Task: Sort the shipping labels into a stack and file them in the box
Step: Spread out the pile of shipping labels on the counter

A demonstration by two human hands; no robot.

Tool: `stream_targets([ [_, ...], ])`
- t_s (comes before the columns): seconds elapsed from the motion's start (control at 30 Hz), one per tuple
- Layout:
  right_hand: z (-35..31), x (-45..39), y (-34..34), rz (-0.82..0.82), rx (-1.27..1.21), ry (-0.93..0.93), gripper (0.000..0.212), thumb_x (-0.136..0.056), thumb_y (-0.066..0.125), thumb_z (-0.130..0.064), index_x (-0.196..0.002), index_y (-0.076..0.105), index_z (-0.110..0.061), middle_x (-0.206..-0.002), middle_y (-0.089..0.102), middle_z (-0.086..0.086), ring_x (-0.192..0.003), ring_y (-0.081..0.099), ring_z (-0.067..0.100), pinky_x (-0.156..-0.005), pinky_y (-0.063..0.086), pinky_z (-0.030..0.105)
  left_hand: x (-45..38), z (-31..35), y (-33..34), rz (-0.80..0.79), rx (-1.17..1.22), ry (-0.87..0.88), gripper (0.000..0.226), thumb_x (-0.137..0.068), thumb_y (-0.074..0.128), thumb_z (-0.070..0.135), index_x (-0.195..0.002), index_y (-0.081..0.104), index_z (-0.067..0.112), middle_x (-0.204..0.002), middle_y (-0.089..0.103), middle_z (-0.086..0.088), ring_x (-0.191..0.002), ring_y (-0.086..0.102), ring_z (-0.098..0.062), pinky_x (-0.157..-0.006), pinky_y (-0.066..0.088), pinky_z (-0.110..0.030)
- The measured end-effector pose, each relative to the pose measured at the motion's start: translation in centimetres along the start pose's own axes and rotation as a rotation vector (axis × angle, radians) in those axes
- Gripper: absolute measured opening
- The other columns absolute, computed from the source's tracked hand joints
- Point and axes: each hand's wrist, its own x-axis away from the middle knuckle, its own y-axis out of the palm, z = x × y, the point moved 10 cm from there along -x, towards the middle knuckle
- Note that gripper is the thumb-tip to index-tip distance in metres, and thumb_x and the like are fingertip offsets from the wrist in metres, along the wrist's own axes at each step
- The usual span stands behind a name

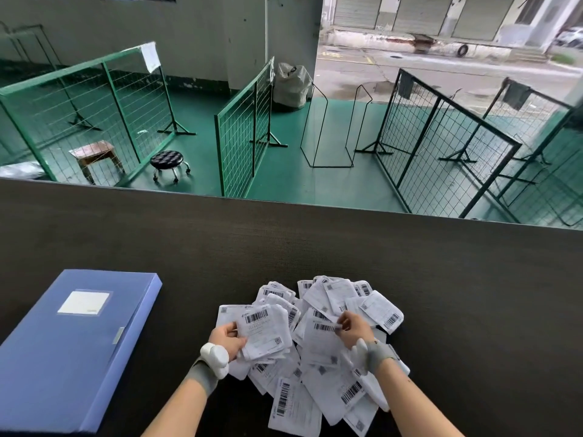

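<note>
While the left hand (pixel 227 337) grips a small stack (pixel 263 334) and the right hand (pixel 351 330) pinches what looks like one label, loose labels (pixel 328 383) sprawl across the worktop (pixel 315 241). Thin sheets could cling in pairs or slide from the stack; the box (pixel 67 348) lies shut, left.

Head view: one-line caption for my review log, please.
Left hand holds a label stack; right hand pinches one from the pile; blue box closed.

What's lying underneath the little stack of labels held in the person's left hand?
Under the stack gripped by the left hand lie more loose labels, spread on the dark table. The stack and hand cover whatever sits directly below.
</note>
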Motion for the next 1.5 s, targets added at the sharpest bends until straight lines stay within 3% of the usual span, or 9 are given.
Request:
stream_targets([
  [0.1, -1.2, 0.5, 0.8, -0.18, -0.246, -0.017, 0.012, -0.09, 0.063, -0.003, -0.089, 0.057, -0.013, -0.09, 0.069, 0.008, -0.078, 0.065, 0.017, -0.071, 0.058, 0.03, 1.8, 1.7, 0.3, -0.008, -0.009, 0.026, 0.041, -0.076, 0.058, -0.019, -0.115, 0.061, -0.005, -0.113, 0.065, -0.022, -0.099, 0.063, -0.03, -0.095, 0.05, -0.041],
  [0.23, -4.8, 1.2, 0.2, -0.131, -0.321, -0.103, 0.011, -0.091, 0.062, -0.005, -0.087, 0.056, -0.014, -0.085, 0.067, 0.008, -0.067, 0.062, 0.013, -0.06, 0.055, 0.024, 2.6, 2.4, 2.2, -0.136, -0.013, 0.031, 0.036, -0.078, 0.061, -0.015, -0.103, 0.064, 0.01, -0.115, 0.065, -0.02, -0.109, 0.061, -0.034, -0.1, 0.047, -0.048],
  [0.43, -10.1, 1.7, 2.9, -0.055, -0.273, -0.208, 0.015, -0.092, 0.063, -0.01, -0.085, 0.053, -0.02, -0.085, 0.061, -0.003, -0.074, 0.06, 0.007, -0.058, 0.05, 0.015, 3.5, 3.0, 4.6, -0.281, 0.074, 0.009, 0.049, -0.083, 0.063, -0.004, -0.129, 0.05, 0.007, -0.122, 0.061, -0.019, -0.114, 0.059, -0.037, -0.079, 0.057, -0.047],
  [0.57, -11.1, 2.3, 3.6, -0.04, -0.239, -0.222, 0.01, -0.092, 0.063, -0.014, -0.09, 0.056, -0.021, -0.089, 0.061, -0.005, -0.082, 0.062, 0.009, -0.061, 0.052, 0.015, 3.7, 3.5, 4.3, -0.273, -0.016, 0.048, 0.044, -0.081, 0.061, -0.012, -0.121, 0.056, 0.007, -0.114, 0.064, -0.016, -0.111, 0.06, -0.033, -0.096, 0.049, -0.053],
  [0.93, 5.5, 2.0, -4.1, 0.239, 0.167, 0.212, 0.057, -0.093, 0.05, -0.024, -0.146, 0.032, -0.018, -0.154, 0.024, 0.008, -0.14, 0.025, 0.028, -0.112, 0.032, 0.039, 2.3, 1.5, 0.0, -0.02, 0.012, 0.037, 0.041, -0.075, 0.058, -0.021, -0.113, 0.062, -0.007, -0.085, 0.069, -0.011, -0.087, 0.064, -0.029, -0.091, 0.051, -0.041],
  [1.07, 8.7, 0.3, -4.0, 0.096, 0.168, 0.29, 0.057, -0.099, 0.037, -0.039, -0.152, 0.021, -0.03, -0.163, 0.009, -0.002, -0.149, 0.005, 0.028, -0.119, 0.019, 0.046, 2.7, 2.2, 1.3, -0.051, -0.009, 0.02, 0.043, -0.075, 0.06, -0.02, -0.113, 0.062, 0.001, -0.082, 0.068, -0.009, -0.08, 0.064, -0.025, -0.075, 0.056, -0.033],
  [1.2, 9.8, -0.3, -4.8, 0.171, 0.098, 0.24, 0.035, -0.094, 0.05, -0.038, -0.123, 0.065, -0.024, -0.142, 0.052, -0.002, -0.133, 0.045, 0.02, -0.111, 0.037, 0.04, 2.7, 2.7, 3.2, -0.074, -0.048, 0.005, 0.047, -0.077, 0.06, -0.019, -0.122, 0.055, -0.006, -0.103, 0.066, -0.02, -0.086, 0.062, -0.025, -0.077, 0.054, -0.032],
  [1.3, 10.1, 0.2, -6.8, 0.303, 0.041, 0.246, 0.021, -0.084, 0.065, -0.028, -0.098, 0.071, -0.013, -0.109, 0.062, 0.006, -0.104, 0.061, 0.026, -0.093, 0.052, 0.039, 2.9, 3.1, 4.4, -0.075, -0.058, -0.002, 0.049, -0.078, 0.059, -0.019, -0.125, 0.053, -0.008, -0.102, 0.064, -0.018, -0.086, 0.06, -0.024, -0.064, 0.056, -0.025],
  [1.5, 12.8, 0.5, -7.5, 0.303, -0.058, 0.559, 0.091, -0.065, 0.088, -0.036, -0.13, 0.035, -0.002, -0.137, 0.033, 0.023, -0.131, 0.033, 0.039, -0.104, 0.04, 0.051, 2.9, 3.6, 7.0, -0.059, -0.097, 0.0, 0.054, -0.079, 0.054, -0.021, -0.132, 0.046, -0.008, -0.113, 0.063, -0.026, -0.095, 0.063, -0.034, -0.082, 0.052, -0.039],
])
